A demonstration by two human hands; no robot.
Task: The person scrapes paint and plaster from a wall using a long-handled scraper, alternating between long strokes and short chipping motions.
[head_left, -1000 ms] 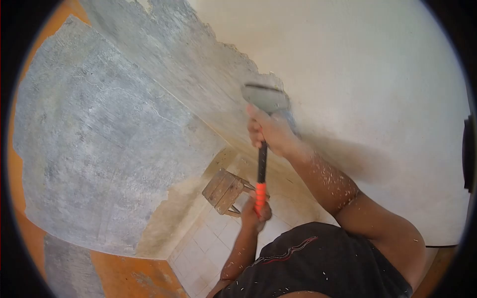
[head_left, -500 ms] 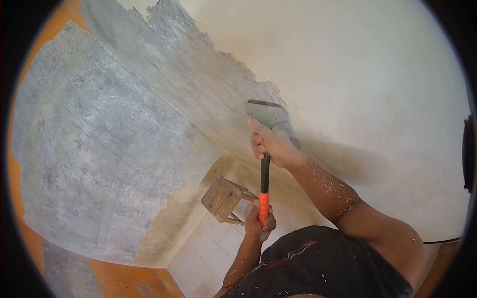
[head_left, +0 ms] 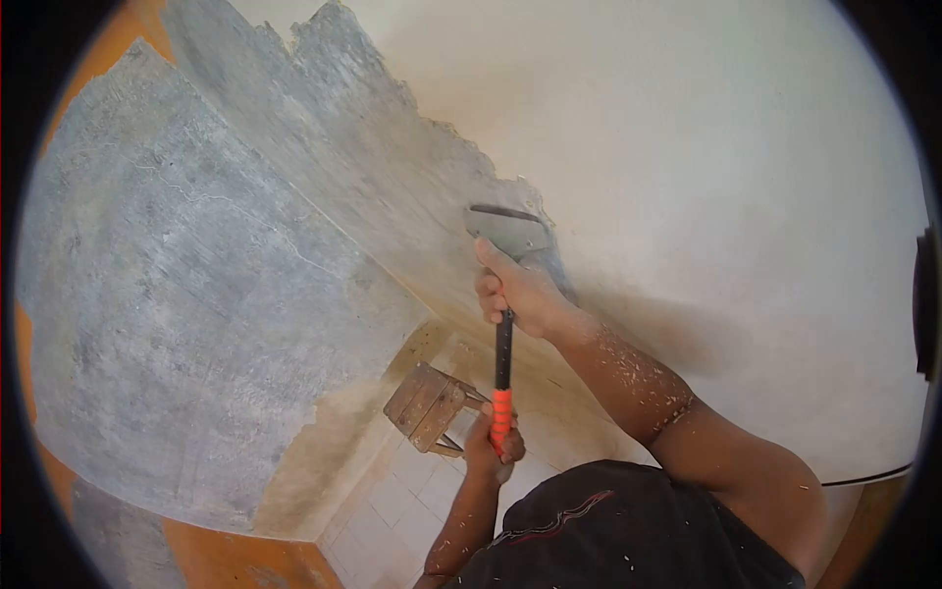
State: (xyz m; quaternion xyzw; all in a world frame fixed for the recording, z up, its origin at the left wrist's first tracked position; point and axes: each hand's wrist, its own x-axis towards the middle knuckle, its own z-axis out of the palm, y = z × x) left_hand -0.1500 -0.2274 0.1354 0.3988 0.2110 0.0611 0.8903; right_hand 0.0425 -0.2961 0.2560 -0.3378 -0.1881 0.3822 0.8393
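Both my hands grip a long-handled scraper (head_left: pixel 503 348), which has a wide metal head, a black shaft and an orange grip. My right hand (head_left: pixel 528 294) is wrapped round the shaft just below the head, thumb pointing up toward it. Lower down, my left hand (head_left: pixel 494 452) closes round the orange grip. The blade sits at the wall, on bare grey plaster (head_left: pixel 412 177) close to the ragged edge of the cream paint (head_left: pixel 687 177). Pale flakes cling to my right forearm.
A wooden stool (head_left: pixel 425 404) stands below on the white tiled floor (head_left: pixel 392 496), near the wall corner. The adjoining wall (head_left: pixel 196 294) is mostly bare grey with a thin crack. Orange paint (head_left: pixel 245 555) borders it. Something dark (head_left: pixel 925 304) sits at the far right edge.
The scraper and both hands have shifted slightly left and down in view. The stool and walls have also shifted a little as the camera moved. Both hands keep their grip.
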